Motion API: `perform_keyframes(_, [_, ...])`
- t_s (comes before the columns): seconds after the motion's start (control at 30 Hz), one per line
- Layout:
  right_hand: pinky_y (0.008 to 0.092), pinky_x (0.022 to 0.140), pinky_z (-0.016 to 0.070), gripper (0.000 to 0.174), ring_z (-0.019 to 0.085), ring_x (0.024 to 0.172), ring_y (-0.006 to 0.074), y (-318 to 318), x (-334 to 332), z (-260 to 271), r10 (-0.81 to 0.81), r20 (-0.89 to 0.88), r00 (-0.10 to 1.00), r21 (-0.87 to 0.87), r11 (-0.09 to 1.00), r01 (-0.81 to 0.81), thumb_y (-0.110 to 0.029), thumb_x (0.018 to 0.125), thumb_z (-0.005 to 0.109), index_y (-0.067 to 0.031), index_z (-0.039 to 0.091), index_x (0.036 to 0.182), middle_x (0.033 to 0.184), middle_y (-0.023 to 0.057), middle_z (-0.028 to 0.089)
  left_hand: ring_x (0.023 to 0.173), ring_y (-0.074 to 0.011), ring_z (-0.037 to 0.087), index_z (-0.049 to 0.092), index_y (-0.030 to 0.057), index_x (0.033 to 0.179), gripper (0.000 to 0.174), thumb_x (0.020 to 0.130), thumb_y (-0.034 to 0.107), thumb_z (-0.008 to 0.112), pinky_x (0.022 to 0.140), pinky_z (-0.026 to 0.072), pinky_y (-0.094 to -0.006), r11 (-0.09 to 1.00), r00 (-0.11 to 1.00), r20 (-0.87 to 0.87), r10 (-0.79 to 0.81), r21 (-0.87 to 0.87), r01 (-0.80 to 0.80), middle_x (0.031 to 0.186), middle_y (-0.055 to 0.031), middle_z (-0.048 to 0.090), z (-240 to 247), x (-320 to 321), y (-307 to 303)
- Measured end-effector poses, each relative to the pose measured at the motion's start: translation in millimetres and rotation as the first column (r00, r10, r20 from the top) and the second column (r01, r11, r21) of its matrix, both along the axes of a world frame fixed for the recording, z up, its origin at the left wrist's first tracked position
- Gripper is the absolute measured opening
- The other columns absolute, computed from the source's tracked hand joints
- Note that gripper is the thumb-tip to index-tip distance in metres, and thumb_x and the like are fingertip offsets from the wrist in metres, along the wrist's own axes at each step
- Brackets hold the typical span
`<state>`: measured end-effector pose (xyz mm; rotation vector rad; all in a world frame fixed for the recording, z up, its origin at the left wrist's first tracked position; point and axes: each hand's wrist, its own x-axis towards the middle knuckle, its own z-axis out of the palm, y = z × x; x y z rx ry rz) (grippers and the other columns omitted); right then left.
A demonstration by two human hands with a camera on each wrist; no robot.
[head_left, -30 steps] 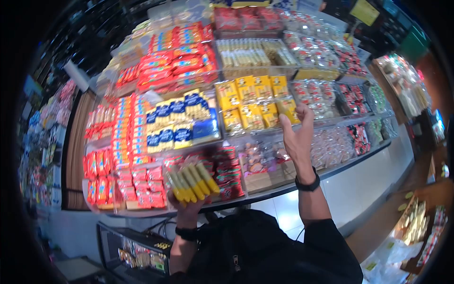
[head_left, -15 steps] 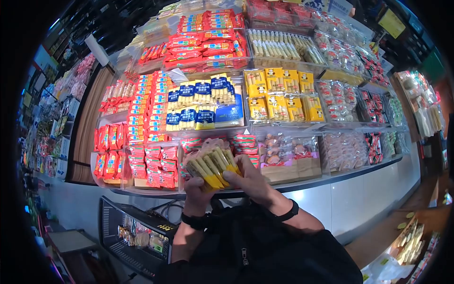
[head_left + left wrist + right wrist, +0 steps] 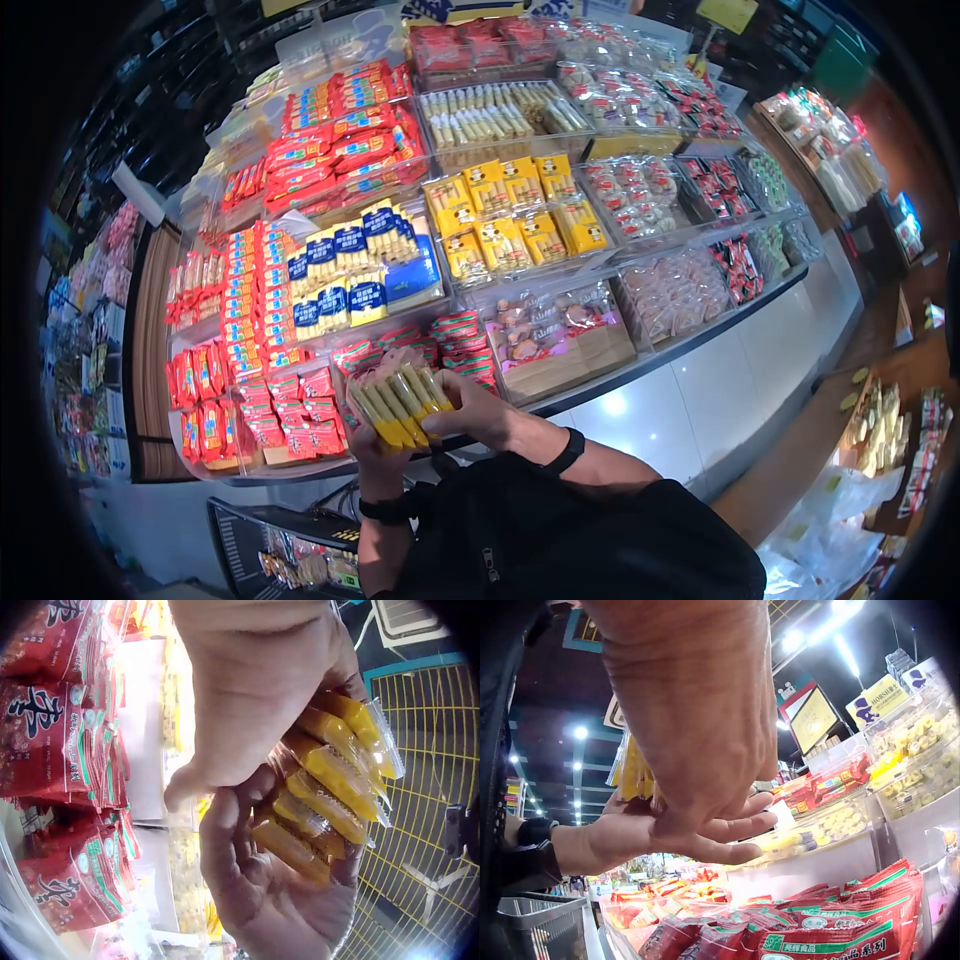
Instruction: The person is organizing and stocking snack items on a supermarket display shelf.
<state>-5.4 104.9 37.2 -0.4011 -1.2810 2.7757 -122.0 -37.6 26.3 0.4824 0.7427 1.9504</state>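
- The person's left hand [image 3: 378, 452] is cradling a row of yellow-ended stick-snack packs [image 3: 397, 402] from below; its fingers [image 3: 731, 851] are reaching out underneath, as the right wrist view is showing.
- The right hand [image 3: 475, 412] is gripping the same packs from the other side, its thumb pressing near their yellow ends; the rest of its fingers are mostly hiding behind the hand and packs.
- The packs are hanging in the air above the near edge of the tabletop [image 3: 600, 379], just in front of some red packets [image 3: 463, 327].
- Judging by this, the step in hand is gathering the packs and evening them into one handful.
- More yellow snack packs [image 3: 500, 246] are lying in a middle bin; whether they are matching the held ones, I cannot tell.
- The next move is probably calling for keeping the row together while lowering it leftward into the black shopping basket [image 3: 233, 545], where other packages are already lying.
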Motion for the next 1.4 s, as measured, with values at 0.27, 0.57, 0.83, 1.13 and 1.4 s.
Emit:
perform_keyframes(0.27, [0.0305,0.086,0.0494,0.053,0.058,0.099,0.0115,9.9,6.7,11.3,-0.109,0.012,0.994,0.133,0.985,0.107,-0.018,0.073,0.086,-0.0066,0.046,0.106,0.101,0.0041,0.058,0.135,-0.0319,0.042,0.033,0.0091,0.148,0.086,0.082,0.058,0.057,0.113,0.0320,-0.0490,0.994,1.000,0.026,0.010,0.107,-0.013,0.147,-0.0118,0.041,-24.3,-2.1,9.1])
perform_keyframes(0.57, [0.0247,0.063,0.0468,0.050,0.053,0.078,0.0071,7.0,2.3,21.8,-0.289,-0.066,0.955,0.458,0.841,0.287,-0.020,0.078,0.084,-0.0055,0.041,0.098,0.085,0.0030,0.053,0.130,-0.0276,0.048,0.044,0.0109,0.143,0.075,0.084,0.053,0.062,0.110,0.0363,-0.0456,0.977,0.961,0.238,0.142,0.120,-0.175,0.142,-0.0080,0.050,-39.0,3.4,15.0])
perform_keyframes(0.83, [0.0257,0.073,0.0493,0.042,0.056,0.087,0.0084,10.6,2.7,24.2,-0.285,0.007,0.958,0.508,0.826,0.242,-0.013,0.082,0.080,-0.0044,0.043,0.101,0.093,0.0032,0.055,0.130,-0.0273,0.047,0.035,0.0165,0.145,0.078,0.080,0.035,0.073,0.110,0.0367,-0.0475,0.975,0.921,0.384,0.070,0.171,-0.145,0.139,-0.0066,0.049,-42.1,-0.6,13.3])
perform_keyframes(1.13, [0.0307,0.077,0.0455,0.057,0.052,0.091,0.0190,19.1,8.2,47.3,-0.466,-0.243,0.851,0.874,0.276,0.401,-0.004,0.064,0.088,-0.0058,0.043,0.100,0.100,0.0089,0.050,0.133,-0.0305,0.042,0.029,0.0171,0.147,0.081,0.080,0.027,0.071,0.110,0.0340,-0.0544,0.974,0.879,0.472,0.069,0.158,-0.161,0.142,-0.0090,0.044,-41.1,-2.5,14.3])
perform_keyframes(1.4, [0.0405,0.083,0.0462,0.061,0.057,0.098,0.0343,35.9,15.4,52.7,-0.381,-0.404,0.831,0.900,-0.003,0.436,-0.003,0.061,0.088,-0.0071,0.042,0.100,0.113,0.0175,0.055,0.132,-0.0353,0.043,0.031,0.0184,0.147,0.074,0.085,0.032,0.069,0.103,0.0391,-0.0602,0.943,0.852,0.512,-0.109,0.324,-0.075,0.145,-0.0104,0.042,-35.0,-4.0,21.8])
